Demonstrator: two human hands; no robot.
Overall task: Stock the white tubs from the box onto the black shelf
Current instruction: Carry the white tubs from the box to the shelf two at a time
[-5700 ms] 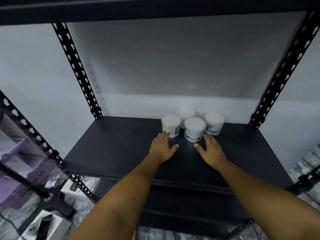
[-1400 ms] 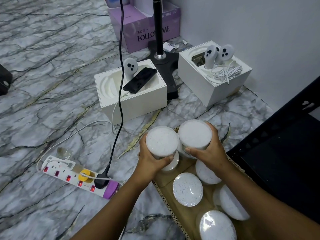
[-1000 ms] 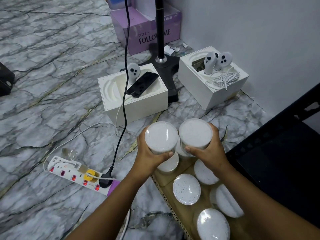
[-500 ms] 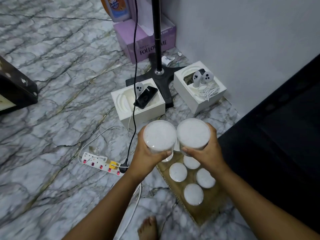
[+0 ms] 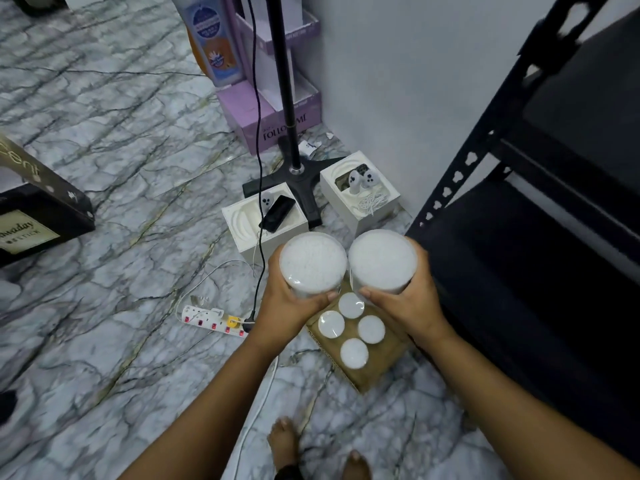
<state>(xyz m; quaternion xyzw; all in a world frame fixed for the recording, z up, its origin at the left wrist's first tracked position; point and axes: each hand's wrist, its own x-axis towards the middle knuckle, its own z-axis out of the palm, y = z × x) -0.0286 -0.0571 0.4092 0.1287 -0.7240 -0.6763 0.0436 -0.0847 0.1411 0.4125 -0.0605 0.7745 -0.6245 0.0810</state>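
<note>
I hold two white tubs side by side, lids up, high above the floor. My left hand (image 5: pixel 285 303) grips the left white tub (image 5: pixel 312 262); my right hand (image 5: pixel 408 299) grips the right white tub (image 5: pixel 382 259). Far below them the cardboard box (image 5: pixel 367 375) lies on the marble floor with several more white tubs (image 5: pixel 354 353) in it. The black shelf (image 5: pixel 540 271) stands at the right, its perforated upright (image 5: pixel 460 174) rising beside the wall.
Two white boxes (image 5: pixel 242 223) with controllers and a phone sit beyond the tubs, around a black stand base (image 5: pixel 298 181). A power strip (image 5: pixel 214 318) and cables lie left of the box. Purple boxes (image 5: pixel 256 112) stand by the wall. My bare feet (image 5: pixel 284 441) show at the bottom.
Both hands have lifted the two tubs up and away from the box. The view has risen, so the box and floor look smaller, and more of the shelf shows at the right.
</note>
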